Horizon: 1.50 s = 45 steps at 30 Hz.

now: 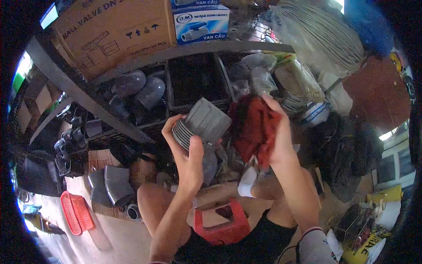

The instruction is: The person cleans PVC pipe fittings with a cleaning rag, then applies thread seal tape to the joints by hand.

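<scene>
My left hand is wrapped round a grey plastic pipe fitting, which has a ribbed, thread-like end and a blockier flat-sided end. The fitting is raised in front of the shelf and tilted. Just to its right, my right hand grips a crumpled dark red cloth, somewhat blurred. A narrow gap seems to separate the cloth from the fitting; whether they touch is hard to tell.
Black crates line the rack, one with grey pipe fittings. Above sits a cardboard box. On the floor are a red basket and large grey elbow fittings. A red stool stands between my legs.
</scene>
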Tool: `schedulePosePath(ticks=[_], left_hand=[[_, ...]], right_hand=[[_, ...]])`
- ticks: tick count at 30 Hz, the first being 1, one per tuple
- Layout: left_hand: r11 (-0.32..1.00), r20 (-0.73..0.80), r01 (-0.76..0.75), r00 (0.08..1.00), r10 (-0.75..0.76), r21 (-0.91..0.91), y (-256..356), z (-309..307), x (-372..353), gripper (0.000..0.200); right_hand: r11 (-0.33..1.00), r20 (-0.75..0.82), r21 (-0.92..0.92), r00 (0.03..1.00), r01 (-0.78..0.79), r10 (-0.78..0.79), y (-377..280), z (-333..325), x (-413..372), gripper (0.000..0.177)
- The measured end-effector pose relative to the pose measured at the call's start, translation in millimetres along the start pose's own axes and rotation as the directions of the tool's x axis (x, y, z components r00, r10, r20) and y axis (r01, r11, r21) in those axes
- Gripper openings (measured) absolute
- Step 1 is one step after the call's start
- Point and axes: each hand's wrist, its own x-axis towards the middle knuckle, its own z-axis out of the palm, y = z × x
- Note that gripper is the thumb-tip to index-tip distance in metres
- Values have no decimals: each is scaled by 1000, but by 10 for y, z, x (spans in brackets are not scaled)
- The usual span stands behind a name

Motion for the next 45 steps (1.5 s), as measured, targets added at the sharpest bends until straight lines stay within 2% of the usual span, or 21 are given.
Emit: schedulePosePath(ticks=[4,5,7,11,13,15,18,22,23,26,27,30,34,35,36,38,40,41,42,44,45], left_hand=[[982,123,-168,980,157,87,-82,-80,29,78],[990,117,-141,983,139,8,-86,-63,13,82],[984,106,-88,989,105,-152,-99,-9,-22,91],[959,128,-274,951,282,-76,-168,-27,31,88],[934,108,-356,930,353,15,-133,16,52,97],[924,145,-377,920,365,64,-148,6,68,95],[916,146,-371,925,350,156,-194,45,-7,92],[721,236,-559,829,508,409,-108,44,-56,83],[726,234,-559,828,509,401,-74,50,-68,76],[848,100,-424,904,415,318,-166,-9,2,70],[910,76,-364,931,356,199,-127,-14,12,64],[956,54,-254,967,249,149,58,71,-66,61],[962,24,-218,976,217,164,-8,50,-68,58],[969,-5,-182,983,185,166,-9,18,-35,56],[975,-31,-144,988,151,171,-16,-32,1,54],[947,12,-242,969,245,211,-17,-103,41,62],[927,76,-313,950,304,208,58,-60,13,66],[888,159,-394,917,365,237,16,-113,26,77],[897,185,-403,910,371,183,18,-84,-4,80],[909,244,-410,891,382,76,7,-5,-68,87],[944,236,-328,921,310,40,-8,-9,-59,89]], right_hand=[[995,139,4,985,99,-98,-57,11,-196,35],[992,69,-5,990,127,-127,-72,-29,-222,36],[993,120,-48,987,109,-103,-99,33,-278,37],[955,50,-214,979,203,-197,-84,54,-364,50],[831,225,-331,892,448,-392,42,-53,-370,46],[266,607,-425,491,865,-625,85,-30,-287,25],[-147,798,-478,358,866,-486,256,71,-239,28],[-386,709,-561,185,732,-680,261,35,-132,28],[-294,662,-613,274,733,-698,264,27,-130,28],[-281,751,-558,330,781,-572,439,115,-211,28],[-282,774,-525,313,803,-550,447,192,-210,28],[-442,802,-534,267,721,-534,286,199,-74,27],[-242,699,-616,379,750,-606,374,106,-37,30],[-427,838,-504,304,751,-453,375,137,-127,32],[-344,810,-553,394,759,-434,495,106,-168,34],[-305,776,-605,460,735,-431,434,81,-123,34],[-188,614,-708,462,680,-640,303,44,7,30],[-203,576,-719,405,665,-710,158,-23,148,23],[172,405,-649,528,741,-746,113,16,163,18],[585,53,-552,725,594,-687,34,-22,36,18],[687,18,-446,773,574,-634,35,20,-34,20]])
